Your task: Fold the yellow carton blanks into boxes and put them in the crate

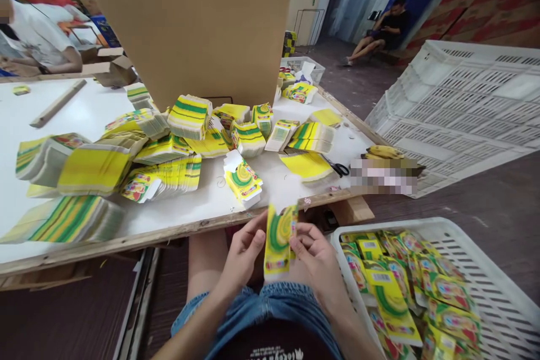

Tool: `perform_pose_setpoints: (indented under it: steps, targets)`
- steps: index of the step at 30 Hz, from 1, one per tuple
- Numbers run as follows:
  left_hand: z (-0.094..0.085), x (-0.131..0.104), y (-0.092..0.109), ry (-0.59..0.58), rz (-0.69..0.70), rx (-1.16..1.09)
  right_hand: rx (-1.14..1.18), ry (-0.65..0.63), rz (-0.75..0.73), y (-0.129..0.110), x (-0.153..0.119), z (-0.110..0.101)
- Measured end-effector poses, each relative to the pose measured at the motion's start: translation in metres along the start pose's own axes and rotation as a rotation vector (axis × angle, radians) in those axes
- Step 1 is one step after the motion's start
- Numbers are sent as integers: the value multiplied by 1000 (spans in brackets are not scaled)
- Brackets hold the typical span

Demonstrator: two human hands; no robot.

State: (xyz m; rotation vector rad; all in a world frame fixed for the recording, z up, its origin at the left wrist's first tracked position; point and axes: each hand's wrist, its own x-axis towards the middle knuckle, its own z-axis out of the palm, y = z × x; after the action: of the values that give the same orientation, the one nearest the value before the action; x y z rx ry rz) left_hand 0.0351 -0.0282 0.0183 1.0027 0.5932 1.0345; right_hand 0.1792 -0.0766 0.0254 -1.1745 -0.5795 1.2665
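Above my lap I hold a yellow and green printed carton (278,239) upright between both hands, its white flap pointing up. My left hand (244,250) pinches its left edge with thumb and fingers. On the opposite edge, the thumb and fingers of my right hand (314,250) grip the carton too. Just beyond, on the table (211,202), lies a small stack of similar cartons (243,180) with white flaps. Several bundles of flat yellow cartons (169,177) spread across the table to the left and behind.
A white plastic basket (485,270) holding many yellow cartons stands at my right. Black-handled scissors (337,167) and bananas (383,152) lie near the table's right edge. A tall cardboard sheet (194,28) rises behind the bundles. White crates (459,95) stand at right; two people sit farther off.
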Motion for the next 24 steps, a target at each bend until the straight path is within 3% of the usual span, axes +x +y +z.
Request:
perform_pose_setpoints:
  steps: [3,6,11,18,24]
  targets:
    - [-2,1,7,-128,-196,-162,-47,-47,11,5,1,6]
    - [-4,-4,5,-161,-192,-187,-75,-51,6,8,2,9]
    - [-5,-7,-1,-132,-142,-176,-156,-58,-29,7,2,9]
    - [-3,-1,6,-73,-177,-207,-345,-146,-83,3,-2,6]
    - [-3,2,-7,124,-217,-126,-531,-128,-82,11,-4,6]
